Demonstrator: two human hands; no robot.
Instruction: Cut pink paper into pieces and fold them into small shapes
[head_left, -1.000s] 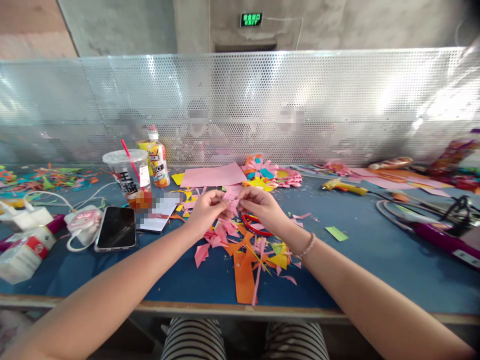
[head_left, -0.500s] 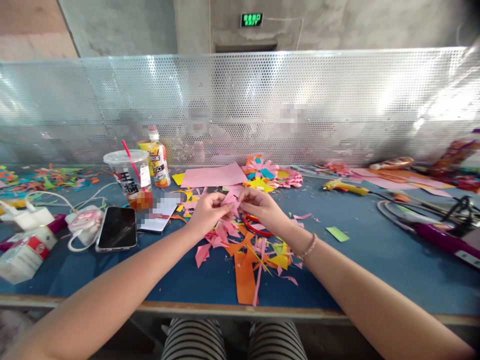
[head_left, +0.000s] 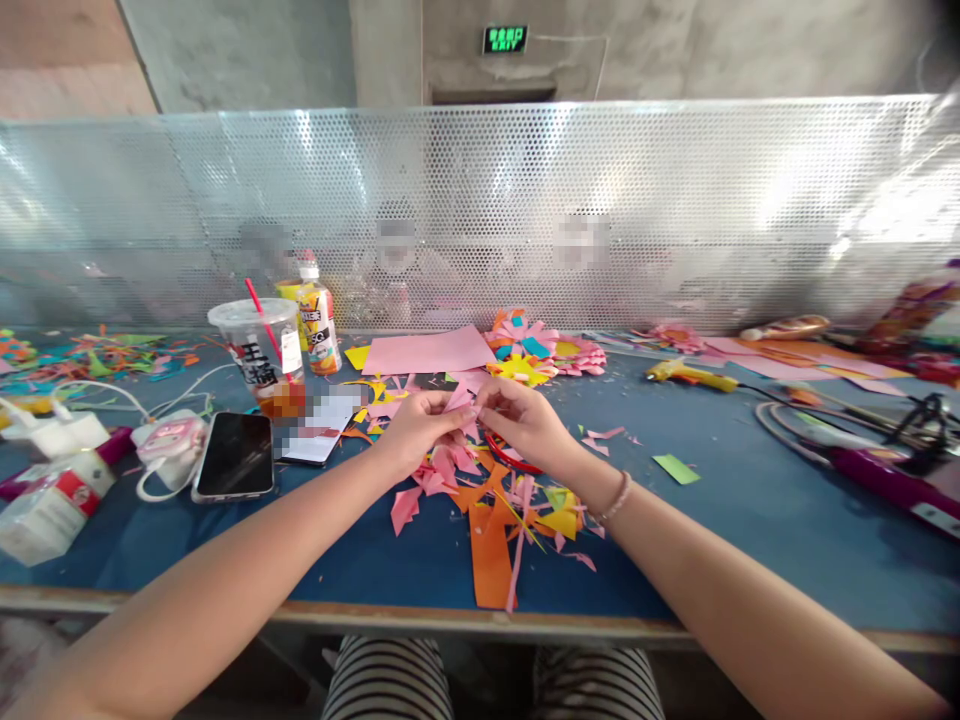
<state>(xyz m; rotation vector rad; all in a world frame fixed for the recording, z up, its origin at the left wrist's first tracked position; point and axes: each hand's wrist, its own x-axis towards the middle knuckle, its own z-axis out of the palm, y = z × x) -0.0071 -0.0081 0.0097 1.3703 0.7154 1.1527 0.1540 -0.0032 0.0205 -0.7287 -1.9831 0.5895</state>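
My left hand point(head_left: 421, 428) pinches a small folded piece of pink paper point(head_left: 459, 398) between thumb and fingers. From the other side, my right hand point(head_left: 517, 412) closes its fingertips on the edge of the same piece. Just under the right hand lies a red ring-shaped handle point(head_left: 511, 455), partly covered by it. Below both hands, pink paper scraps point(head_left: 442, 468) are heaped with yellow bits and an orange paper strip point(head_left: 491, 555). Behind them rest a flat pink sheet point(head_left: 427, 350) and layered paper flowers point(head_left: 525, 345).
On the left stand a lidded drink cup point(head_left: 259, 355) and a bottle point(head_left: 320, 325), near two phones point(head_left: 234, 455) and a charger point(head_left: 169, 445). A yellow glue gun point(head_left: 690, 375) with its cord lies right. A perforated metal screen point(head_left: 480, 200) closes off the back.
Both hands stay at the same spot, with the fingers shifting slightly on the pink paper. My right leg under the table has moved to the right.
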